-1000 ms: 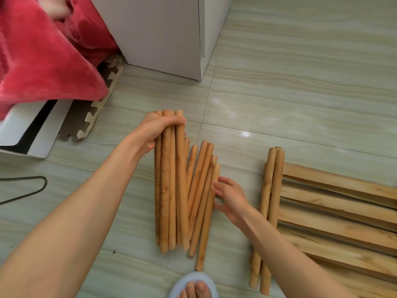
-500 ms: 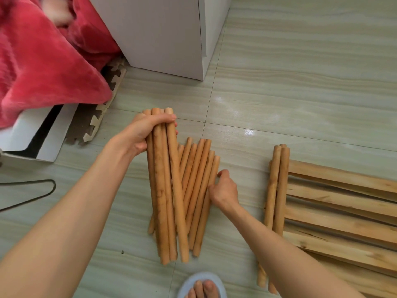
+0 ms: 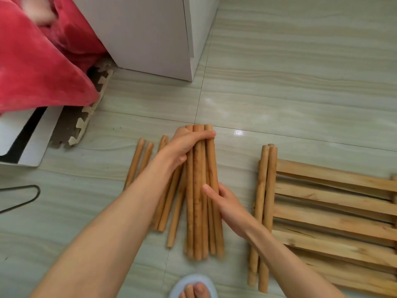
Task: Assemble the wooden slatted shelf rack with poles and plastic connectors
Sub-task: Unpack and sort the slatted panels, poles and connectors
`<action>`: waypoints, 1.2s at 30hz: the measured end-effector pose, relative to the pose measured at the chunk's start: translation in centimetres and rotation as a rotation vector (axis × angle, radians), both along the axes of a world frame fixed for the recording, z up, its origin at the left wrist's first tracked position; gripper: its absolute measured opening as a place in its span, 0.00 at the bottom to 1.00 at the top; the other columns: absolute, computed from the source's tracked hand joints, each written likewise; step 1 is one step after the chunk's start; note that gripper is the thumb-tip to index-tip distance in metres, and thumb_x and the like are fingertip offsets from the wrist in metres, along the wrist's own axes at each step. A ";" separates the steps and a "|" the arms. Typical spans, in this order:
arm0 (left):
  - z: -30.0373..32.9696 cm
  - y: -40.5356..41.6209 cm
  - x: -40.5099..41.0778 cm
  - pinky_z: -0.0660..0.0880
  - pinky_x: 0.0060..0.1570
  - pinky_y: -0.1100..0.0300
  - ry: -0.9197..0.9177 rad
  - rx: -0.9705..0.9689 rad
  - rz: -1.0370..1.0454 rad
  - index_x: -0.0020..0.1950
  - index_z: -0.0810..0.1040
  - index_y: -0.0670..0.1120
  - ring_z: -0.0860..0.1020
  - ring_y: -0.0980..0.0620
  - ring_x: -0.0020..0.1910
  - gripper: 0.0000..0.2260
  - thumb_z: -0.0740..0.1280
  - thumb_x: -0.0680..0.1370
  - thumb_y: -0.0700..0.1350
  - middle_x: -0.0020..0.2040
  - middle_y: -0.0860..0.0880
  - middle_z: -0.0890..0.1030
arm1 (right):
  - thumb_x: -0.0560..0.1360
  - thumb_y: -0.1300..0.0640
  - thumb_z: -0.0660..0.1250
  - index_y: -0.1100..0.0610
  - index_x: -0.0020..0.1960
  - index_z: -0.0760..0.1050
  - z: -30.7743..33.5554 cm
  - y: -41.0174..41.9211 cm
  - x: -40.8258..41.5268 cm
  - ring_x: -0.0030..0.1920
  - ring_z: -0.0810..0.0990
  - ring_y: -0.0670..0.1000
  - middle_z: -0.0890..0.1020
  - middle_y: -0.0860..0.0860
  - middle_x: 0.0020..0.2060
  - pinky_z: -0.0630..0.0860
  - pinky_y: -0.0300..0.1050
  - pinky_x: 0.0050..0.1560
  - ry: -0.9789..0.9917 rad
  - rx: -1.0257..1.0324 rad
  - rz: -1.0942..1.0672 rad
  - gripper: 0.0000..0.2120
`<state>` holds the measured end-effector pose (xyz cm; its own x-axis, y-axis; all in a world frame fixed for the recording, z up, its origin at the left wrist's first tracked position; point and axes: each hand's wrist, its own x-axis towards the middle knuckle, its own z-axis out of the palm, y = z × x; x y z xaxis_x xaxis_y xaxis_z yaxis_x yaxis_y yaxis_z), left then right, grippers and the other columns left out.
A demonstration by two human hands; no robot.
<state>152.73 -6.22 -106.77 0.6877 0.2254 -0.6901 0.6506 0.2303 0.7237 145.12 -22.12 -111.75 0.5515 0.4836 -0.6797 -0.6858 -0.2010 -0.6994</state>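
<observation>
The tiled floor (image 3: 300,61) carries everything here, and the bundle of poles (image 3: 200,211) in the middle serves as the landmark for the other places. Far above and to the left of the bundle stands a white cabinet (image 3: 150,33), and beside it a red blanket (image 3: 38,67) hangs over a foam mat (image 3: 86,117).

To the right of the bundle lies the slatted shelf panel (image 3: 335,214), flat on the floor, with a pair of poles (image 3: 263,211) resting along its left edge. I think they are kept there so that the parts for one side stay together. To the left of the bundle, partly under the forearm, several loose poles (image 3: 139,162) lie spread on the floor, just beside it.

The left hand (image 3: 182,147) grips the bundle near its far end, fingers curled over the top of the poles. The right hand (image 3: 223,203) holds the bundle from the right side near its middle, thumb across the top, and seems to press the poles together. Probably the person holds the bundle at two places so the round poles do not roll apart while they are sorted.

Below the bundle, at the near edge, a foot in a pale slipper (image 3: 193,287) is seen. No plastic connectors are visible, so the joining seems not yet begun.
</observation>
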 end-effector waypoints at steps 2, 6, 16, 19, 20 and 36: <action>-0.1 -1.1 0.4 0.78 0.53 0.46 -0.006 -0.005 -0.008 0.54 0.78 0.34 0.82 0.43 0.49 0.25 0.78 0.63 0.45 0.49 0.38 0.82 | 0.73 0.47 0.68 0.54 0.61 0.74 -0.2 -0.3 0.3 0.55 0.80 0.47 0.82 0.49 0.53 0.74 0.48 0.60 0.007 0.002 -0.054 0.19; -1.1 -2.0 0.6 0.79 0.51 0.52 -0.015 0.016 -0.003 0.55 0.78 0.33 0.82 0.44 0.48 0.22 0.77 0.66 0.43 0.49 0.37 0.82 | 0.74 0.51 0.68 0.55 0.61 0.74 -0.5 -0.4 0.5 0.54 0.81 0.47 0.82 0.50 0.53 0.75 0.49 0.61 0.020 -0.024 -0.093 0.18; -4.3 -2.3 -0.1 0.73 0.58 0.58 -0.044 0.249 -0.036 0.64 0.72 0.41 0.77 0.50 0.56 0.23 0.73 0.71 0.44 0.58 0.45 0.78 | 0.76 0.56 0.66 0.56 0.62 0.71 -1.0 0.4 0.6 0.50 0.79 0.46 0.80 0.49 0.50 0.75 0.38 0.50 -0.078 -0.253 -0.145 0.16; -4.3 -2.5 -0.5 0.68 0.63 0.60 -0.082 0.464 -0.184 0.70 0.67 0.42 0.73 0.50 0.63 0.27 0.71 0.73 0.44 0.66 0.46 0.73 | 0.75 0.57 0.66 0.57 0.62 0.70 -1.3 0.8 0.6 0.54 0.78 0.52 0.79 0.51 0.51 0.74 0.50 0.59 -0.096 -0.382 -0.175 0.16; -4.3 -2.5 -0.7 0.67 0.63 0.61 -0.101 0.500 -0.217 0.71 0.66 0.42 0.72 0.51 0.64 0.27 0.70 0.74 0.43 0.67 0.47 0.72 | 0.75 0.57 0.66 0.57 0.62 0.70 -1.5 0.8 0.6 0.55 0.77 0.53 0.79 0.53 0.53 0.73 0.52 0.60 -0.112 -0.426 -0.173 0.17; -6.4 11.4 -12.6 0.55 0.68 0.45 0.410 0.999 -0.117 0.76 0.52 0.46 0.55 0.39 0.70 0.27 0.55 0.80 0.54 0.73 0.40 0.55 | 0.78 0.56 0.60 0.53 0.74 0.56 -0.2 1.3 -0.7 0.63 0.69 0.57 0.67 0.57 0.63 0.67 0.53 0.66 -0.358 -0.701 0.016 0.26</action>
<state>140.11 5.16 -113.20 0.5005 0.7606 -0.4135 0.8651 -0.4210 0.2729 144.39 -20.78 -111.97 0.7908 0.0171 -0.6118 -0.4364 -0.6850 -0.5833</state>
